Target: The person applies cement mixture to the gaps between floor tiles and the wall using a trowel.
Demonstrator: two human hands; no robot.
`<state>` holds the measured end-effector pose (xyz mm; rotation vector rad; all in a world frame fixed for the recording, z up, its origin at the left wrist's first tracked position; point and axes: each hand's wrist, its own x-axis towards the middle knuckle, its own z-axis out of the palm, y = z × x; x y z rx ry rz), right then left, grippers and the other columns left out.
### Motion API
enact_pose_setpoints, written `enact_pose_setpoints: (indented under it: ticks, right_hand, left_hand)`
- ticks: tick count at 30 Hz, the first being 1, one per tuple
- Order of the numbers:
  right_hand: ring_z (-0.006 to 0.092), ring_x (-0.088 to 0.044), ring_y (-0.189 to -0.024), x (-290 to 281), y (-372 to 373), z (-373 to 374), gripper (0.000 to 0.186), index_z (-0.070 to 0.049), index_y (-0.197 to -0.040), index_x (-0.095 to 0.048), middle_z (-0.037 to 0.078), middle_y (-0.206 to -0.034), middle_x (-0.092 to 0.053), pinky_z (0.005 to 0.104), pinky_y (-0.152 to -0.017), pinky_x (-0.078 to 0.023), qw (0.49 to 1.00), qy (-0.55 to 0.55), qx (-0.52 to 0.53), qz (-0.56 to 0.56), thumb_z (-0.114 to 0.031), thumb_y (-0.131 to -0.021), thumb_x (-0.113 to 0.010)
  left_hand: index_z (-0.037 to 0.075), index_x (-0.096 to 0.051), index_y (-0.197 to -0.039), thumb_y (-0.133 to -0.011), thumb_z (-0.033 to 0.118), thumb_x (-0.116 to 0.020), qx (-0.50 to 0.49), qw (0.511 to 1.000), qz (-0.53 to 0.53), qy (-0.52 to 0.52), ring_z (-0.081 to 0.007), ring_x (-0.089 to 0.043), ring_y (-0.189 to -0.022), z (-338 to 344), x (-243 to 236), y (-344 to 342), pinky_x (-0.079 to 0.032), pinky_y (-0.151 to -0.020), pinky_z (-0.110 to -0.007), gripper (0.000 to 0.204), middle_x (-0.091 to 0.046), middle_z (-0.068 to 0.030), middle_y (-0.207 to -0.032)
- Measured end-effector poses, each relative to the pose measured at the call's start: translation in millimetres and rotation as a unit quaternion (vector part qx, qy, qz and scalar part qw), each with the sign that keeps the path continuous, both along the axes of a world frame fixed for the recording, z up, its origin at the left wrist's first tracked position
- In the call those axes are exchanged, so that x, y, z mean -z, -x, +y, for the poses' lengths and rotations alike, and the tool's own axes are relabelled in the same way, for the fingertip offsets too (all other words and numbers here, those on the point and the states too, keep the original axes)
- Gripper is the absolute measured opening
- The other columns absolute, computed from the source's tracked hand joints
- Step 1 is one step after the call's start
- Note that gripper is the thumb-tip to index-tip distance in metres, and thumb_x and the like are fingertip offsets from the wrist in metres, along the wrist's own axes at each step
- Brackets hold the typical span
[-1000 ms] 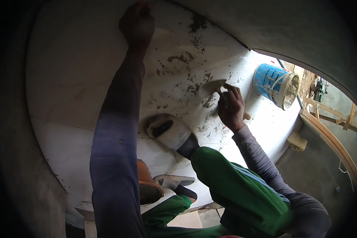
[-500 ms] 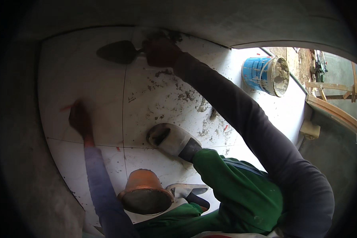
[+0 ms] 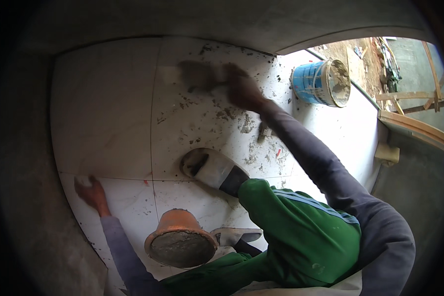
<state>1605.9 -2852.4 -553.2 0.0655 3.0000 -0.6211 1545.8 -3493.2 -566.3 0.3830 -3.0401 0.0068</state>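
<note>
right hand (image 3: pixel 241 91): at 12 o'clock, you grip a trowel (image 3: pixel 198 75), blurred
left hand (image 3: pixel 90 190): at 8 o'clock, flat, fingers wide on tile (image 3: pixel 108 113)
trowel: likely stiff, light; hold by handle

Both arms are covered by long, dark grey-blue sleeves (image 3: pixel 325 167) reaching to the wrists. Bright green trousers (image 3: pixel 301 232) with thin pale stripes along the side are worn. A white slip-on shoe (image 3: pixel 209 167) over a dark sock is seen.

Right arm extended forward, right hand (image 3: pixel 242 91) blurred, closed in a grip, left arm stretched down-left, left hand (image 3: pixel 90 190) flat, fingers spread.
</note>
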Motion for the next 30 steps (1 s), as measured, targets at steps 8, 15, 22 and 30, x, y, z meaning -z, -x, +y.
enact_pose_setpoints:
  ticks: [8, 15, 22, 30]
  right_hand:
    - [0.0382, -0.055, -0.142, 22.1, 30.4, -13.4, 0.035, -0.008, -0.125, -0.08, 0.021, -0.152, -0.059, 0.0496, -0.119, -0.047, 0.994, -0.096, 0.041, 0.044, -0.014, -0.096, -0.062]
    - [0.0477, -0.068, -0.071, -43.1, -86.9, 90.3, 0.017, 0.0, -0.092, -0.066, 0.025, -0.075, -0.065, 0.0543, -0.065, -0.052, 0.981, -0.074, 0.178, 0.004, -0.011, -0.081, -0.061]
    - [0.0321, -0.068, -0.077, -60.9, -102.9, -13.9, 0.014, 0.001, -0.102, -0.07, 0.016, -0.082, -0.067, 0.041, -0.071, -0.055, 0.997, -0.025, 0.065, -0.032, -0.003, -0.088, -0.067]
    - [0.0144, -0.063, -0.058, -182.0, -47.5, -159.5, 0.019, 0.002, -0.103, -0.076, 0.009, -0.088, -0.077, 0.0317, -0.054, -0.053, 0.88, 0.45, 0.124, -0.093, -0.013, -0.097, -0.065]
  left_hand:
    - [-0.001, -0.074, -0.132, -0.109, 0.026, -0.068, 0.208, 0.864, -0.148, -0.435, -0.0286, -0.07, -0.129, 226.5, -88.3, 65.4, -0.052, -0.113, -0.04, 0.036, -0.077, -0.0189, -0.13]
    - [0.0, -0.073, -0.133, -0.111, 0.028, -0.057, 0.451, 0.748, 0.113, -0.473, -0.0296, -0.068, -0.134, 216.1, -286.3, 34.9, -0.05, -0.118, -0.046, 0.04, -0.074, -0.017, -0.138]
    - [-0.001, -0.074, -0.132, -0.111, 0.027, -0.057, 0.396, 0.805, 0.148, -0.416, -0.0304, -0.069, -0.13, 145.0, -306.8, -23.6, -0.052, -0.115, -0.046, 0.039, -0.075, -0.0179, -0.135]
    - [-0.002, -0.074, -0.13, -0.11, 0.025, -0.058, 0.251, 0.895, 0.149, -0.337, -0.0313, -0.07, -0.125, 25.7, -331.0, -115.8, -0.054, -0.11, -0.045, 0.038, -0.075, -0.0189, -0.131]
